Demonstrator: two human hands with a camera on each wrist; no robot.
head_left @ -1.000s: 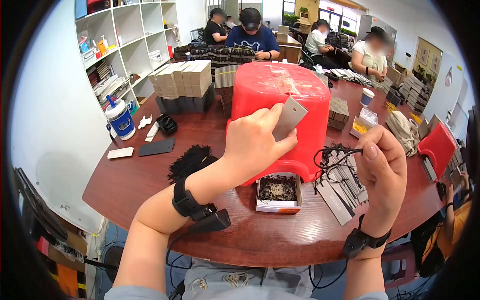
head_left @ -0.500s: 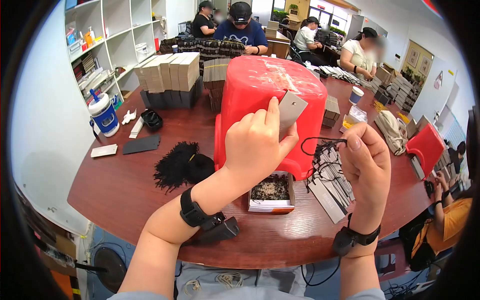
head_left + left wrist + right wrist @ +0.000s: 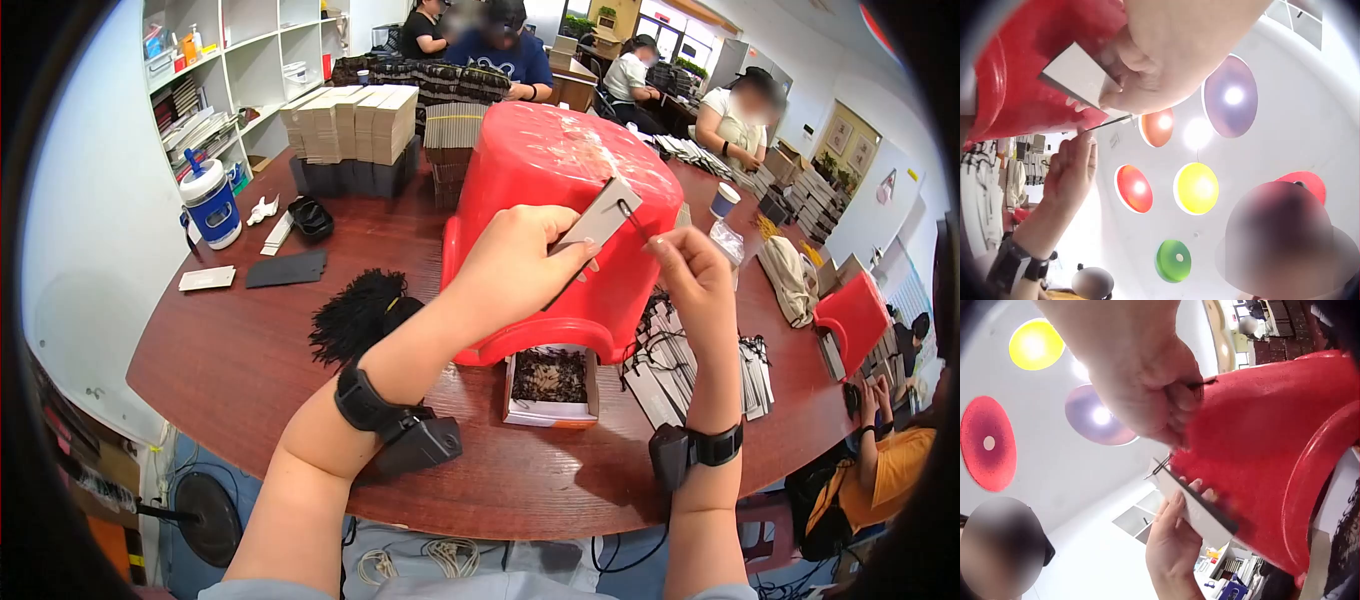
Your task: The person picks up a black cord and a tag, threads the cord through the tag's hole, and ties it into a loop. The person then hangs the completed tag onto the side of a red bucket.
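In the head view my left hand grips a grey hang tag between thumb and fingers, tilted up in front of the red plastic stool. A black cord runs from the hole at the tag's upper end to my right hand, which pinches it. The right wrist view has a cord loop at the tag's end. Below stands a small box of short black cords. Corded tags lie in a pile beneath my right forearm. A black cord bundle lies left of my left forearm.
Stacks of tags stand at the back left. A blue-and-white jug and a dark flat card are at the left. A paper cup and a beige pouch sit at the right. Several people work around the table and beyond.
My right hand has moved up and left to the tag, and the cord, loose before, now passes at its hole. My left hand has turned the tag, whose face now shows more fully.
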